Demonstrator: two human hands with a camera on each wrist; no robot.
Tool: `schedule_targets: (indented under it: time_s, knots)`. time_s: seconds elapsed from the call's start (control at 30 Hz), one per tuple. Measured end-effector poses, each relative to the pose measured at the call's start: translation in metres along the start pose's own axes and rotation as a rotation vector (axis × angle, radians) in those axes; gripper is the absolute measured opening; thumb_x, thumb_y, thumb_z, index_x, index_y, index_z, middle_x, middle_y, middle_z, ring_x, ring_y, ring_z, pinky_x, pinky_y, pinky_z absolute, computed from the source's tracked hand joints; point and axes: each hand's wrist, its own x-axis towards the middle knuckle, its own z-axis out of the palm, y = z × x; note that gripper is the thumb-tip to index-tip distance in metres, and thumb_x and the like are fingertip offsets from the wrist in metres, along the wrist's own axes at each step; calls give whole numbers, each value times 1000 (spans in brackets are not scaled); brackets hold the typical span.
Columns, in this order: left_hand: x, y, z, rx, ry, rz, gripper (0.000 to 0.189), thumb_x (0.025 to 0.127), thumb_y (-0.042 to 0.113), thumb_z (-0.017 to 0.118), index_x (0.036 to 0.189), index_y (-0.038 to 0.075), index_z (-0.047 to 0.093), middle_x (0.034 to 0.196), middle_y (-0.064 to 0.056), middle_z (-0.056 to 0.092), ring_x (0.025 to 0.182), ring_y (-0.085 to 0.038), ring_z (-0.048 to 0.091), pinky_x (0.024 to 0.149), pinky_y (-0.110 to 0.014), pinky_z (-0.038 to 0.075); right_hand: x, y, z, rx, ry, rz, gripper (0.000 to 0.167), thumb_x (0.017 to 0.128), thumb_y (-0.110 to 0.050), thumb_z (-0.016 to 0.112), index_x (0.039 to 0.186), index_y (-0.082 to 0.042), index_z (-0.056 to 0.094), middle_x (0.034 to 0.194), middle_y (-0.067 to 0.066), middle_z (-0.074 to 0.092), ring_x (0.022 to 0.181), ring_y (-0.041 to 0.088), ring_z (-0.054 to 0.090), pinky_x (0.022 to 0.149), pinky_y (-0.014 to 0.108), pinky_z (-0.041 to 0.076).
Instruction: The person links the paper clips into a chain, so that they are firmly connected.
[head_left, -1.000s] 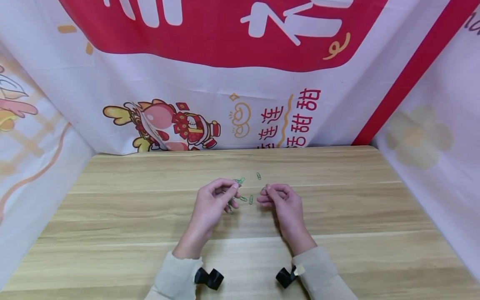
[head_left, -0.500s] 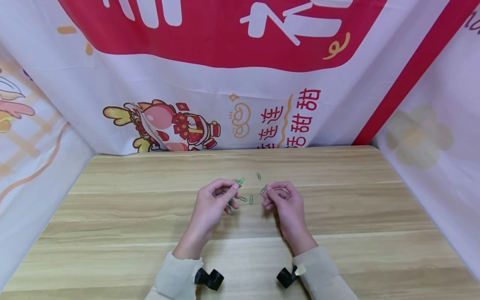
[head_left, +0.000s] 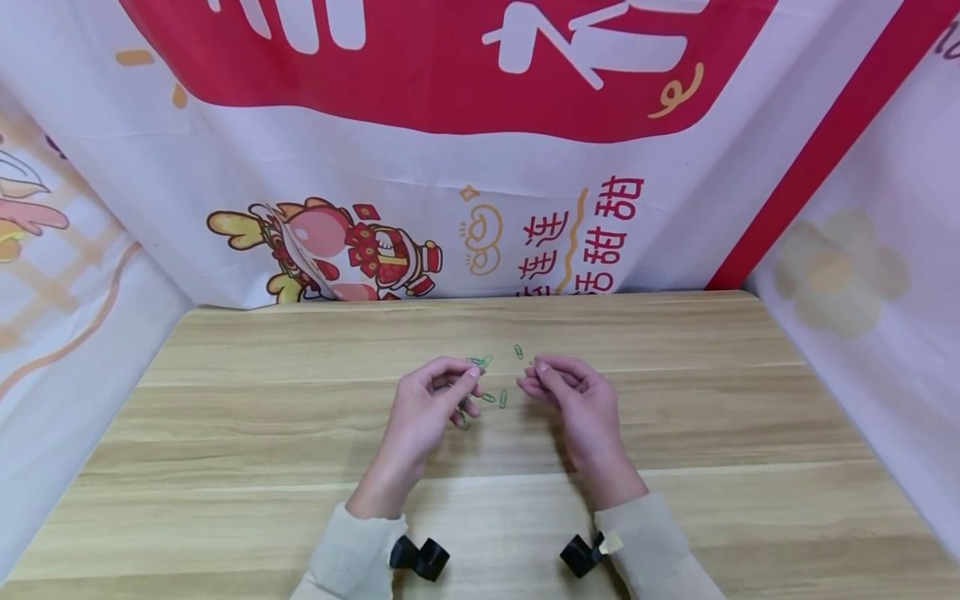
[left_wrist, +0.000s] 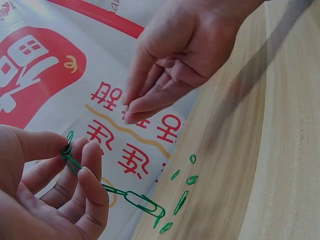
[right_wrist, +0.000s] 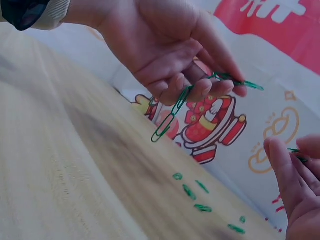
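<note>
Green paperclip chain pinched in left hand, end clip jutting free, likely for access; right hand pinches single clip; loose clips near on table.

I see the left arm and the right arm reach forward and lean in toward each other, both in pale sleeves. The left hand makes a pinch, thumb on top, and its other fingers are bent loosely below. My right hand pinches in the same way, with more bent fingers under the thumb. The two hands do not touch; I see a gap between their tips. Both wrists show bare past the cuffs.
</note>
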Motion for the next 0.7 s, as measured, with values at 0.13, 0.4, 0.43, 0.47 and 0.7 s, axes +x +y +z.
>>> schedule_targets:
  time_s: [0.13, 0.4, 0.43, 0.47, 0.7]
  knots:
    - [-1, 1, 1, -7, -8, 3, 16, 103, 16, 72, 116, 8, 76, 98, -8, 75, 76, -18, 70, 65, -25, 55, -5, -9, 4, -4, -46, -29, 26, 104, -1, 67, 129, 6, 67, 110, 17, 79, 98, 24, 83, 96, 37, 64]
    - [-2, 2, 3, -8, -8, 7, 15, 102, 14, 73, 115, 8, 77, 95, -5, 75, 74, -17, 70, 64, -25, 55, -11, -21, 11, -74, -96, -64, 23, 105, 3, 64, 127, 7, 66, 107, 17, 79, 98, 23, 83, 93, 37, 65]
    - [-2, 2, 3, -7, -8, 6, 15, 103, 14, 73, 115, 8, 77, 95, -5, 75, 74, -17, 70, 64, -25, 55, -11, -22, 11, -97, -97, -64, 21, 104, 3, 65, 125, 7, 66, 107, 17, 79, 97, 23, 83, 93, 37, 65]
    - [-2, 2, 3, -6, -7, 5, 15, 102, 14, 73, 115, 8, 77, 95, -5, 75, 74, -17, 70, 64, -25, 55, -12, -23, 12, -128, -100, -64, 19, 104, 1, 65, 123, 6, 65, 107, 17, 79, 97, 23, 83, 92, 37, 65]
    - [-3, 2, 4, 0, -12, 0, 15, 103, 15, 73, 115, 9, 77, 96, -5, 76, 75, -17, 70, 66, -25, 56, -15, -26, 13, -313, -159, -111, 13, 110, -9, 61, 119, 0, 57, 112, 18, 81, 98, 24, 83, 89, 35, 66]
